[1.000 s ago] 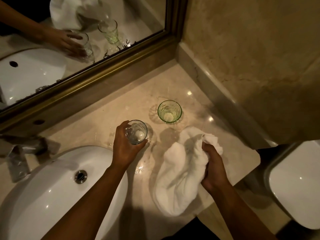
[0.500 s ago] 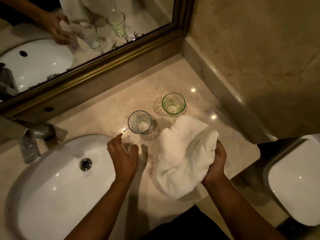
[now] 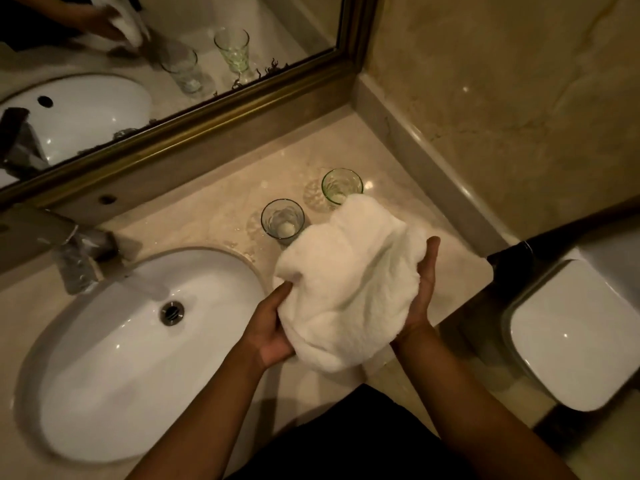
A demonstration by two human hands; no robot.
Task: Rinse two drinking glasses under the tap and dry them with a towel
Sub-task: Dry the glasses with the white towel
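A bunched white towel is held between both hands above the marble counter. My left hand grips its lower left side and my right hand cups its right side. A clear glass stands upright on the counter just beyond the towel. A green-tinted glass stands upright to its right, partly covered by the towel's top edge. Neither hand touches a glass.
A white oval sink with a drain lies at the left, with a metal tap behind it. A gold-framed mirror runs along the back. A marble wall and a white toilet are at the right.
My left hand let go of the clear glass, left it on the counter and took hold of the towel. My right hand lifted the towel up in front of the glasses.
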